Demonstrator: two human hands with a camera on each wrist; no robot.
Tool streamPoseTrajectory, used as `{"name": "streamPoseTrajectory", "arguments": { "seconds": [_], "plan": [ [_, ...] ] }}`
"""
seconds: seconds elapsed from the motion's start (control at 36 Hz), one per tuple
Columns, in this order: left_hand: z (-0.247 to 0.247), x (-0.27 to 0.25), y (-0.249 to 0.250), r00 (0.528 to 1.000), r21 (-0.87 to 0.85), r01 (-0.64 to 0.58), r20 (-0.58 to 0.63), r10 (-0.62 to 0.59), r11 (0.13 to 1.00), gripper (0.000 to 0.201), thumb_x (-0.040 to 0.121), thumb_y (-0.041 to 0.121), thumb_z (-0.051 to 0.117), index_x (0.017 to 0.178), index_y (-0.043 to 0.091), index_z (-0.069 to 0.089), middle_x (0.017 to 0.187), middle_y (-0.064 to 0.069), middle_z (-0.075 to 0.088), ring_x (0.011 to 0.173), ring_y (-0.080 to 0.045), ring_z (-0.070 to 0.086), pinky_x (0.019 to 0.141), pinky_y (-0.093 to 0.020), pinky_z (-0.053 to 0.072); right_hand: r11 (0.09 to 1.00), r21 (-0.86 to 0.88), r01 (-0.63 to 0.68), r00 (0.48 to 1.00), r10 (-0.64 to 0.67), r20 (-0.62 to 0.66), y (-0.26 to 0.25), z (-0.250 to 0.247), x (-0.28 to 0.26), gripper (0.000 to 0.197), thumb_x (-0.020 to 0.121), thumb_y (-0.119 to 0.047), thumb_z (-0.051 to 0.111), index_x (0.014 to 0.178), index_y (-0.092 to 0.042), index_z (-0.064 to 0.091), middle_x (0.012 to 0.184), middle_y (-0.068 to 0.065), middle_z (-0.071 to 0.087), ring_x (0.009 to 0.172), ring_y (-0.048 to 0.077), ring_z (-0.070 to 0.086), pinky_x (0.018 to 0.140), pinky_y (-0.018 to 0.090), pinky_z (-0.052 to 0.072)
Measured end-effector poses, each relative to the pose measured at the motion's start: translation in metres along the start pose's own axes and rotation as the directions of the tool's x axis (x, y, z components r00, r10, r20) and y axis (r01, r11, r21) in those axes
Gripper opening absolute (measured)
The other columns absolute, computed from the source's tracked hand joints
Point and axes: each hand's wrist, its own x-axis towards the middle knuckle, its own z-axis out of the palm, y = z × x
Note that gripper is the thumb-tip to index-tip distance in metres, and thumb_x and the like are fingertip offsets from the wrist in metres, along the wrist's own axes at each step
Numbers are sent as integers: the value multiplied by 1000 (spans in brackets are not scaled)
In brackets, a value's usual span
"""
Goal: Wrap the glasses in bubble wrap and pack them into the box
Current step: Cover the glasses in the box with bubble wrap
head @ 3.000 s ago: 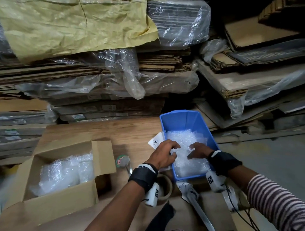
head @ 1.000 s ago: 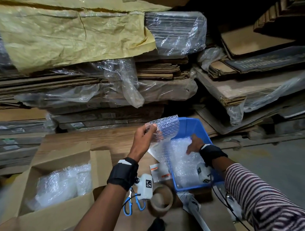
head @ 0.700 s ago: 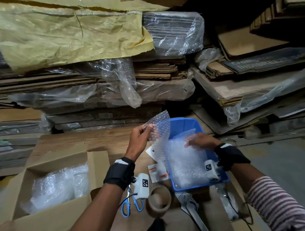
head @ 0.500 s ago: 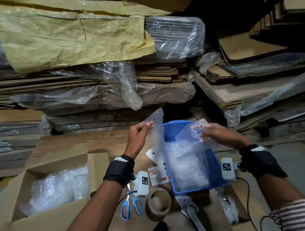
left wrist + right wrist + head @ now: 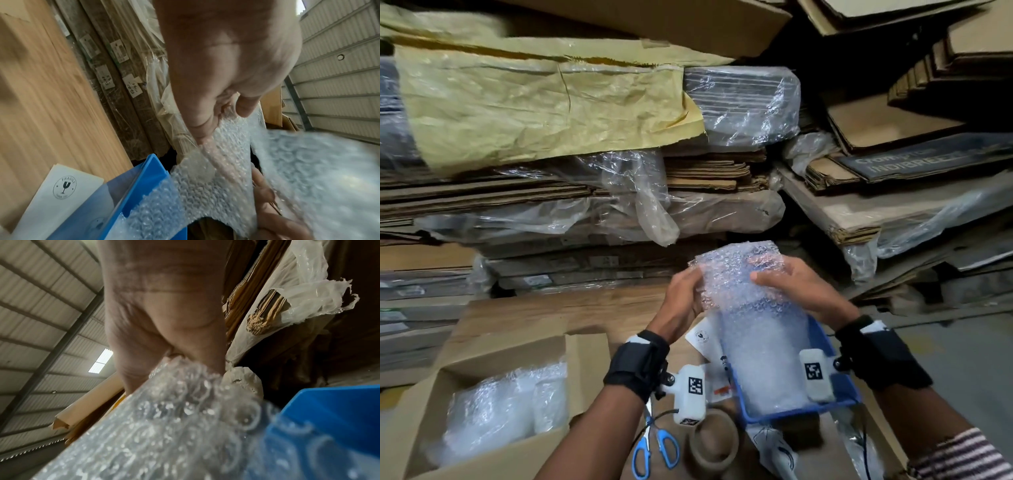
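Both hands hold one sheet of bubble wrap up over the blue bin. My left hand pinches its left edge; the left wrist view shows the thumb and fingers closed on the bubble wrap. My right hand grips the right edge, fingers curled into the bubble wrap. The sheet hangs down into the bin, onto more wrap there. The open cardboard box at the lower left holds several wrapped bundles. No bare glass shows.
Blue scissors and a roll of brown tape lie on the wooden surface near my left wrist. Fragile stickers sit left of the bin. Stacks of flattened cardboard in plastic rise behind.
Both hands have lifted the sheet higher out of the bin and come closer together. The right hand, earlier down in the bin, now grips the sheet's right edge.
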Motion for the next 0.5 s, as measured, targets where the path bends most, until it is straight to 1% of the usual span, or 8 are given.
{"name": "streamPoseTrajectory", "arguments": {
  "seconds": [0.11,0.19,0.22,0.28,0.33,0.39,0.44,0.5],
  "plan": [
    [4,-10,5,998,-58,41,58,-38,997,38,112,26,38,123,-1,62,124,-22,68,103,-30,70,79,-36,62,1000,10,27,996,-26,-90,6,11,0,40,88,-19,80,124,-13,66,117,6,76,112,26,70,89,39,58],
    [8,-18,10,985,-112,76,163,-57,991,58,111,46,28,134,5,61,131,-20,68,118,-29,68,99,-42,57,998,-46,33,989,-39,-144,9,14,1,42,86,-21,82,124,-14,65,112,-2,77,102,6,72,75,16,56],
    [6,-17,9,980,-117,77,191,-54,990,61,110,49,28,135,5,61,132,-20,67,121,-30,67,103,-43,55,997,-74,33,988,-43,-149,12,13,2,42,85,-23,83,123,-17,65,109,-6,77,100,3,72,75,14,54],
    [5,-15,6,978,-42,34,207,-25,999,56,107,47,43,136,2,60,132,-21,67,122,-33,65,107,-45,52,995,-90,31,991,-43,-128,15,12,5,46,83,-33,86,123,-23,66,112,-7,76,104,8,72,79,21,57],
    [0,-9,-1,986,116,-45,164,25,992,47,98,39,66,119,-3,66,118,-21,72,108,-35,69,98,-45,54,994,-111,8,994,-19,-104,18,11,7,52,79,-42,87,124,-28,65,117,-7,75,105,12,73,83,33,61],
    [-4,-5,-7,991,267,-114,105,89,957,29,96,32,70,89,4,63,82,-15,61,72,-28,54,69,-36,46,985,-174,-3,997,-10,-77,25,9,14,53,79,-49,86,124,-29,66,118,-7,74,106,11,72,88,34,60],
    [-5,-6,-9,990,304,-139,75,122,943,23,101,22,63,82,13,57,72,-6,45,65,-19,39,60,-31,35,979,-205,-12,998,0,-61,33,6,24,57,84,-59,78,126,-23,65,120,-2,74,108,13,71,92,33,57],
    [-7,-5,-7,987,298,-158,43,152,942,19,103,17,60,85,13,60,76,-7,51,67,-18,45,62,-31,40,988,-122,-93,989,78,-124,43,2,36,56,92,-63,65,115,-12,66,100,11,74,83,18,69,73,32,54]
  ]
}}
